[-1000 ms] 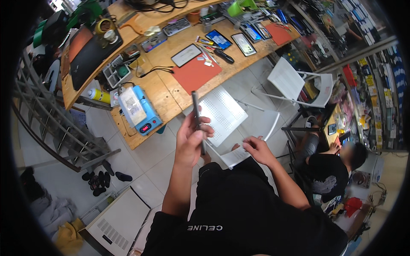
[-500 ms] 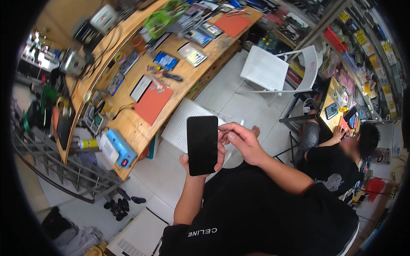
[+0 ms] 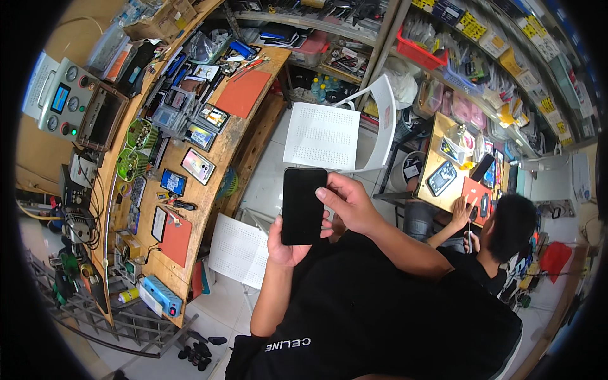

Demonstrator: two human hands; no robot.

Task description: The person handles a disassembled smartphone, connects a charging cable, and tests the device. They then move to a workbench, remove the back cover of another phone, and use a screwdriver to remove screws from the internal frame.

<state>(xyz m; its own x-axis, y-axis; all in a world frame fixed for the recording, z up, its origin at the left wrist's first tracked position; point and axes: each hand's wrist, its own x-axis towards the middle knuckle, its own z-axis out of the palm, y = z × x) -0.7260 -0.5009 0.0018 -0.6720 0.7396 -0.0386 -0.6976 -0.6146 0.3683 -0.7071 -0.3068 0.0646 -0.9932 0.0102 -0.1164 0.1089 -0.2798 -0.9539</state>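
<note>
A black smartphone [image 3: 304, 209] is held upright in front of my chest, its dark, blank screen showing. My left hand [image 3: 285, 252] wraps its lower part, with the thumb along the left edge and fingertips showing past the right edge. On the upper right side, my right hand [image 3: 352, 206] pinches the phone, thumb on the front near the edge and the other fingers partly hidden behind it.
On the left runs a long wooden workbench [image 3: 201, 171] with phones, tools, green baskets [image 3: 140, 134] and orange mats [image 3: 243, 93]. White chairs [image 3: 322, 134] stand ahead and beside it. At right, a co-worker [image 3: 487, 240] sits at a small table [image 3: 437, 158] below packed shelves.
My view has swung right. The right hand has closed onto the phone's upper right edge, its thumb now on the front. The left hand still holds the phone.
</note>
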